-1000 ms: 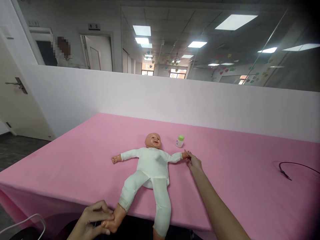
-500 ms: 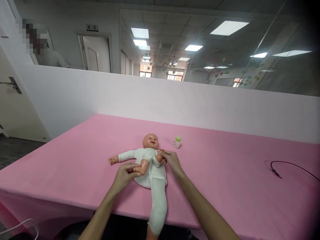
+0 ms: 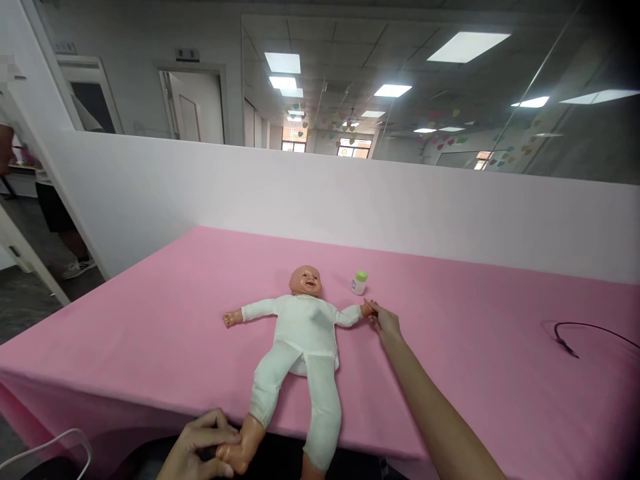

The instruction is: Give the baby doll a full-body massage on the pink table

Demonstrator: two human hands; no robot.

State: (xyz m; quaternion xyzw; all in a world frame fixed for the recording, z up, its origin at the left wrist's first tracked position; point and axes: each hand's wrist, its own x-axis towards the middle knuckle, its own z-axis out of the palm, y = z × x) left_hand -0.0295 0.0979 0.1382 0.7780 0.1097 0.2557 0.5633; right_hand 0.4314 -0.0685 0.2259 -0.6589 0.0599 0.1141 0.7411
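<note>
A baby doll [image 3: 306,330] with a white cloth body lies on its back on the pink tablecloth [image 3: 150,333]. Its head is toward the wall and both lower legs hang past the table's front edge. At the lower left, my left hand [image 3: 200,445] grips the doll's foot on that side. My right hand [image 3: 384,320] pinches the doll's hand, with that arm stretched out to the right. Close by the doll's head stands a small clear bottle [image 3: 359,283] with a green cap. The doll's other foot is cut off by the frame's bottom.
A black cable [image 3: 590,327] lies on the right of the table. Behind the table runs a white half wall [image 3: 350,200] with glass above. A person [image 3: 55,207] stands in the open doorway at left. A white cord [image 3: 55,440] hangs at lower left.
The doll's bent leg has been drawn down and straightened by my left hand. My right hand has pulled the doll's arm outward from its chest. The door at left has opened.
</note>
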